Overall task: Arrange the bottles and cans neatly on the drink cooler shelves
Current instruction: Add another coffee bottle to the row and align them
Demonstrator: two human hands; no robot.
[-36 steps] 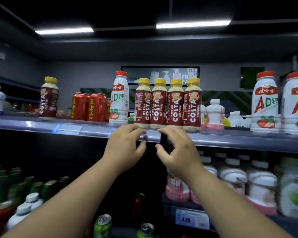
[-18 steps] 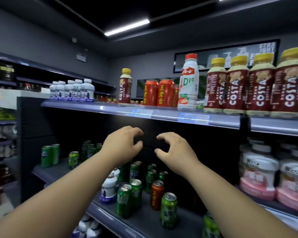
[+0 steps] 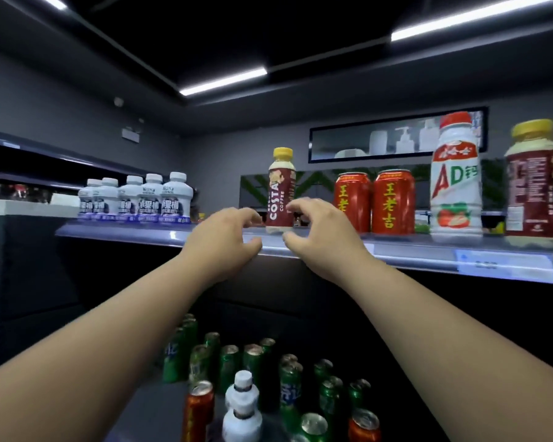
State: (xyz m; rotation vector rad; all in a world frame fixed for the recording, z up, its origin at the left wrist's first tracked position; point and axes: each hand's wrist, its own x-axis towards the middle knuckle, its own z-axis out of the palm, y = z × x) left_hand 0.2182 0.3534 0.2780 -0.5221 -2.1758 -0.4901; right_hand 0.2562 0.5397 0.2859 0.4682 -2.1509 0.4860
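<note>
Running across the view, the upper shelf [image 3: 406, 252] carries the drinks, and its right end is cut off by the picture's edge. Both forearms reach up toward it. The left hand [image 3: 225, 239] and the right hand [image 3: 324, 236] are clawed with fingers curled and grasp nothing. They sit on either side of the lone Costa bottle [image 3: 280, 189], which stands upright near the shelf's front lip. The right hand's fingertips overlap its label, and I cannot tell whether they touch it.

Five white bottles [image 3: 136, 199] stand in a row at the left, their labels blurred. The AD milk bottle [image 3: 456, 177] stands right of two red cans [image 3: 391, 202], and the right hand partly hides the nearer can. Another Costa bottle [image 3: 535, 183] is cropped at the right edge. Below, green cans [image 3: 229, 362] cluster in the dark on the lower shelf [image 3: 150, 406], hard to count.
</note>
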